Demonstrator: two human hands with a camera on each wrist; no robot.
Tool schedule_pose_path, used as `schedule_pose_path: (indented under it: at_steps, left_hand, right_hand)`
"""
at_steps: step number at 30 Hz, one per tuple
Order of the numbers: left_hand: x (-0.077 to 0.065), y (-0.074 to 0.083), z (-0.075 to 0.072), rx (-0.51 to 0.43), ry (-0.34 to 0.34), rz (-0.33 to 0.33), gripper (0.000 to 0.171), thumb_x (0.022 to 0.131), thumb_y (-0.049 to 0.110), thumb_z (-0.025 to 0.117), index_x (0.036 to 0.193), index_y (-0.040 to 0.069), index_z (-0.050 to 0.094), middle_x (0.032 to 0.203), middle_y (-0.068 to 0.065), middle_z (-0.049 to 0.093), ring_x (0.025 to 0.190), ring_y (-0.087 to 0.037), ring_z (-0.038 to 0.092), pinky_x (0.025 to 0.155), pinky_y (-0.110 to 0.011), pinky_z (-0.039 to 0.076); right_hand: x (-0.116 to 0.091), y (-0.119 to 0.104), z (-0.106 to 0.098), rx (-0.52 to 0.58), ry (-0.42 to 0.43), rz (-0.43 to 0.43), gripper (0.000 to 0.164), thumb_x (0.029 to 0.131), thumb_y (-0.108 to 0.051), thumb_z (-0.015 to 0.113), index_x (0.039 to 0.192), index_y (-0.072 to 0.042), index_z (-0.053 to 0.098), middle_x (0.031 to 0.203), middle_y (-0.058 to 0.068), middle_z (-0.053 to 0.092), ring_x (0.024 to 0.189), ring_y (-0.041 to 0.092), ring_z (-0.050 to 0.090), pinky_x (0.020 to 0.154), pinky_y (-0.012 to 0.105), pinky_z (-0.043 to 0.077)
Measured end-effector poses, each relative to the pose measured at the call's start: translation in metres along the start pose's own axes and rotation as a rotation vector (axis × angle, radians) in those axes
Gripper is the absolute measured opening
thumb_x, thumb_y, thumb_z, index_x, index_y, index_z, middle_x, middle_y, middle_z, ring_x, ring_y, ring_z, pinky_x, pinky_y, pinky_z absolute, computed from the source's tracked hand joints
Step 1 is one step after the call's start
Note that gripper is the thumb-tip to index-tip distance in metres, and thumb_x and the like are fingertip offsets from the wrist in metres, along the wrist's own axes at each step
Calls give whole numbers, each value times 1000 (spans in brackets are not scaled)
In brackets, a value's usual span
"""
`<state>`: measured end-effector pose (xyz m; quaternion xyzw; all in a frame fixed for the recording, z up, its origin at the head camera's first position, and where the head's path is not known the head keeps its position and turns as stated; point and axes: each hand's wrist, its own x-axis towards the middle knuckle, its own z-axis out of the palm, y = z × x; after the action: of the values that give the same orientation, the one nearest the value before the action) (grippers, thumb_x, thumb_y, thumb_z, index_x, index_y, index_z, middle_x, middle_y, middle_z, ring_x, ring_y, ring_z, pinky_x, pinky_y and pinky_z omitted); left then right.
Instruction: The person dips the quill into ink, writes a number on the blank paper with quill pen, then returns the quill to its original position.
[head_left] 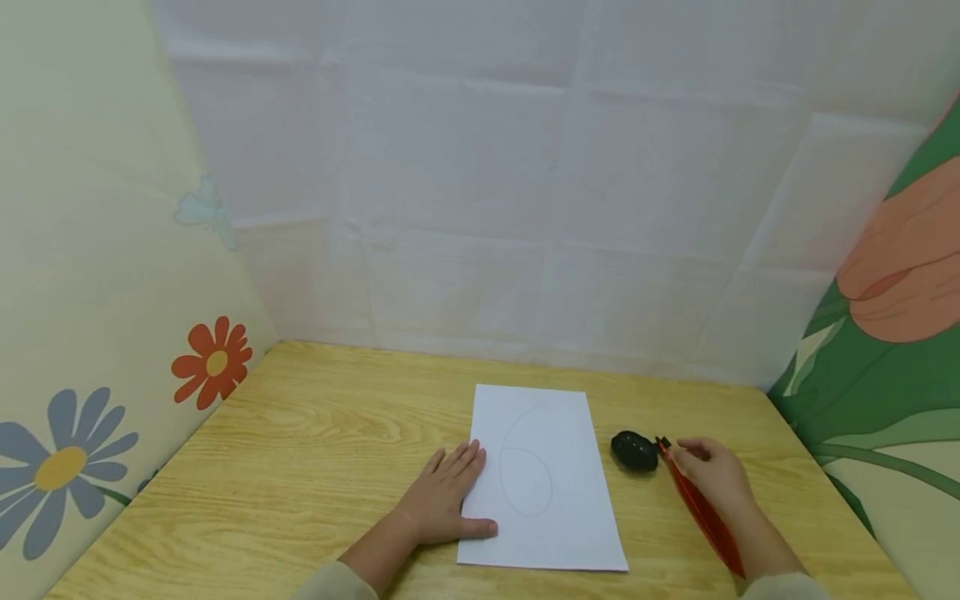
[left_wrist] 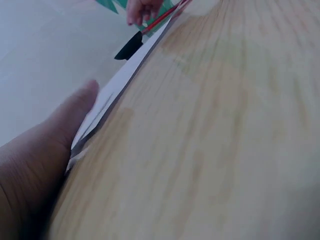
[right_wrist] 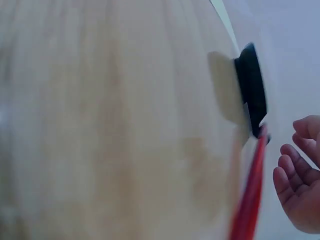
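A white sheet of paper (head_left: 573,475) bears a thin drawn line, a loop with a long curved tail like a 6. My left hand (head_left: 450,496) lies flat across its left edge, fingers and thumb spread. To the right of the sheet is a glossy black oval object (head_left: 634,451), domed on top. A long, slim red object (head_left: 701,517) with a black end reaches from beside it toward me. My right hand (head_left: 712,475) hovers at this red object, and in the right wrist view its loosely bent fingers (right_wrist: 295,175) hold nothing.
The wood-grain table (head_left: 337,433) runs back to a creased white cloth (head_left: 465,183). A flower-printed panel (head_left: 90,275) stands at the left, and another panel (head_left: 900,358) with large leaves and petals closes the right side.
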<state>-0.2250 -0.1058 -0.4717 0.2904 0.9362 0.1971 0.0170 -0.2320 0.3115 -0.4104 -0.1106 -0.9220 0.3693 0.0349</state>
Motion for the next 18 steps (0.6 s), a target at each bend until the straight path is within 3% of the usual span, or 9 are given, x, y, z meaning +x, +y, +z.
schedule_pose_path:
  at_steps: [4,7,10,13,15,18]
  left_hand:
    - [5,-5,-3,-92,24,-31,95,90,67,49,154,0,24,163,-17,19,152,-34,17,122,-57,15]
    - [17,-10,-17,-94,34,-78,86,97,60,44,154,-1,24,163,-19,17,152,-36,14,121,-58,13]
    - [36,-15,-42,-15,56,-143,77,101,54,41,155,2,24,164,-18,15,152,-36,12,122,-57,10]
    - [57,-19,-63,72,88,-200,70,102,47,42,156,6,22,164,-18,13,153,-37,9,122,-58,8]
    - [69,-22,-72,124,91,-235,70,102,49,39,158,12,19,165,-16,9,153,-36,6,122,-58,6]
    - [83,-25,-76,181,85,-271,75,100,61,33,159,18,14,166,-14,5,153,-36,1,122,-59,2]
  right_hand:
    - [3,-24,3,27,2,-30,48,98,-34,56,129,3,57,119,22,62,97,25,60,70,25,52]
    - [11,-50,12,-23,-2,-123,48,100,-34,54,133,0,55,129,24,58,110,35,58,84,39,55]
    - [21,-78,29,-104,4,-278,45,101,-27,51,137,0,52,140,27,51,125,45,50,100,56,47]
    - [30,-103,52,-242,42,-425,42,100,-17,48,138,1,51,146,28,45,134,48,42,110,61,35]
    - [34,-117,66,-350,54,-464,44,101,-19,47,141,-1,48,151,28,39,139,48,35,114,62,28]
    - [37,-131,83,-514,36,-444,57,102,-37,45,151,-9,36,159,24,25,148,46,18,119,63,14]
